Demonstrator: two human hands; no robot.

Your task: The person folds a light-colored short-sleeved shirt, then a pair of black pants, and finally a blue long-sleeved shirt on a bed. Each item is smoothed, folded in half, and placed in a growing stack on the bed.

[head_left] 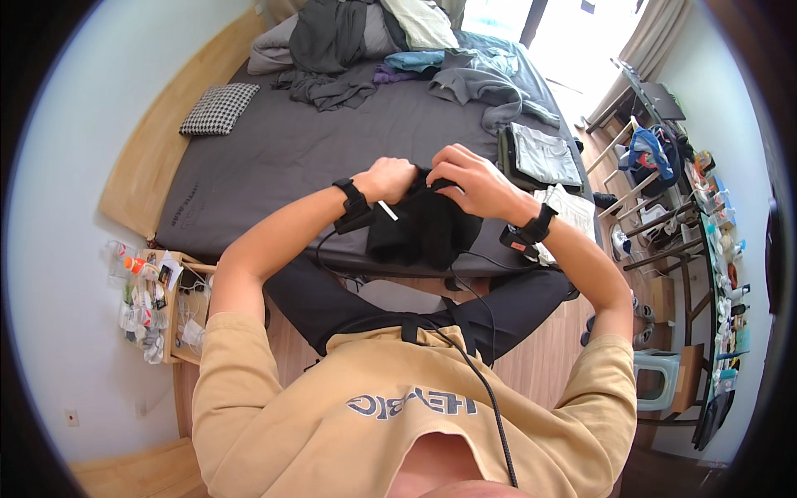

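A black cloth garment [425,231] hangs between my two hands at the near edge of the bed; its exact kind cannot be made out. My left hand [388,178] is closed in a fist around its upper left edge. Pinching the upper right edge with thumb and fingers, my right hand [477,184] sits slightly higher. A small white strip [388,211] shows beside the garment below my left hand. Both wrists wear black straps with small boxes, and dark cables run down from them.
The grey-sheeted bed [332,137] carries folded clothes [544,156] on the right, loose clothes [332,41] at the back and a checked cushion [219,109]. A cluttered wooden nightstand [173,303] stands at left. Shelves [706,319], a chair [639,162] and a pale blue stool [656,380] line the right.
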